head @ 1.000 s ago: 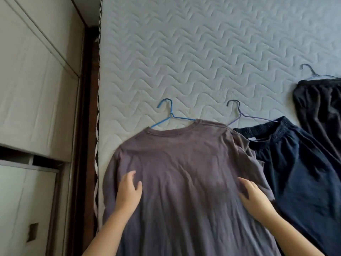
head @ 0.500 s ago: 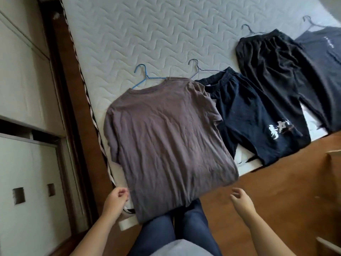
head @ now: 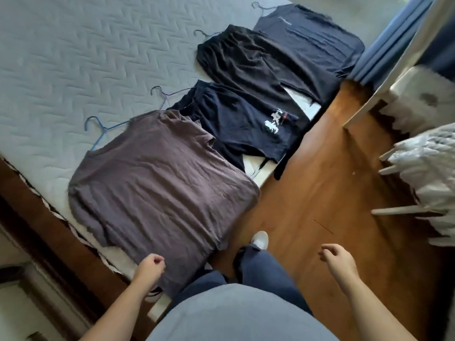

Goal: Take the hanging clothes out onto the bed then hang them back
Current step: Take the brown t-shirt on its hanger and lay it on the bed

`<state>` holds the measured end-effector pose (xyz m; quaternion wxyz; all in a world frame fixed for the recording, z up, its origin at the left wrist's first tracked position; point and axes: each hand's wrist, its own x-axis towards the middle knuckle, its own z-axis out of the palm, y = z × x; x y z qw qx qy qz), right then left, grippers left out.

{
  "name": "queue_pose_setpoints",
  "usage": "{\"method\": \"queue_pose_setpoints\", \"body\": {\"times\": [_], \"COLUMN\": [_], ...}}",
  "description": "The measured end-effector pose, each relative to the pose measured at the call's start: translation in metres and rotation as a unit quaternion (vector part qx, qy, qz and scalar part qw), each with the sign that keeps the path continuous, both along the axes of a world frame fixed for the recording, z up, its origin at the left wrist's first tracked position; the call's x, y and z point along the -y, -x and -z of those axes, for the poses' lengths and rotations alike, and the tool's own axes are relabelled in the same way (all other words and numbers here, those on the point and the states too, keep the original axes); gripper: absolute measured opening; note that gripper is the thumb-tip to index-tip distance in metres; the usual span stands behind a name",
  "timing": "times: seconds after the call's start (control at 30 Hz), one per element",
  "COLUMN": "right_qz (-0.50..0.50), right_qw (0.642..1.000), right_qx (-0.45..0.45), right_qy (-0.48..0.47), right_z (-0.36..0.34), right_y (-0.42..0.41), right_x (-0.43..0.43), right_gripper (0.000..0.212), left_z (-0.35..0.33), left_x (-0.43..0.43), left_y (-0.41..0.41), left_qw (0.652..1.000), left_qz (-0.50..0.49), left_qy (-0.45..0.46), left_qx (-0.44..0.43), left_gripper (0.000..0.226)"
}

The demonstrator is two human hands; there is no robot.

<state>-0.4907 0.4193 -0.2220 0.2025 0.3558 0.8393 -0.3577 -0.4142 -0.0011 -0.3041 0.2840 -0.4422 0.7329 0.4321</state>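
Note:
Several garments on hangers lie side by side on the quilted bed (head: 73, 57). Nearest is a brown T-shirt (head: 157, 188) on a blue hanger (head: 98, 129), its hem hanging over the bed's edge. Beyond it lie navy shorts (head: 236, 119) with a white print, black trousers (head: 246, 67) and a dark blue-grey shirt (head: 312, 43). My left hand (head: 150, 267) hovers at the brown shirt's hem, fingers loosely curled, holding nothing. My right hand (head: 337, 262) hangs over the wooden floor, relaxed and empty.
The wooden floor (head: 307, 193) runs along the bed's right side, where my legs and a white shoe (head: 259, 239) stand. White wardrobe doors (head: 14, 303) are at the lower left. A blue curtain (head: 384, 52) and a blurred white object (head: 428, 168) are at the right.
Both hands have come off the brown T-shirt and drawn back. The view has swung right and away from the bed, bringing all the laid-out clothes and the floor into sight.

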Motion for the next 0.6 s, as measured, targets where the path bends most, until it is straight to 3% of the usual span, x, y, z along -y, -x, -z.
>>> {"method": "queue_pose_setpoints", "body": {"times": [0.27, 0.47, 0.6], "right_qz": [0.205, 0.27, 0.279], "right_qw": [0.977, 0.956, 0.952], "right_qx": [0.045, 0.067, 0.069], "right_qy": [0.031, 0.094, 0.101], "right_z": [0.036, 0.034, 0.024], "right_y": [-0.061, -0.041, -0.023], "right_x": [-0.091, -0.18, -0.259], "right_gripper": [0.022, 0.01, 0.024], "left_z": [-0.023, -0.007, -0.018], "left_x": [-0.069, -0.154, -0.269], "left_y": [0.068, 0.134, 0.202], "left_qw": [0.992, 0.987, 0.974], "left_qz": [0.128, 0.154, 0.226], "left_qy": [0.02, 0.029, 0.008], "left_qx": [0.003, 0.037, 0.009], "left_gripper": [0.012, 0.029, 0.037]}}
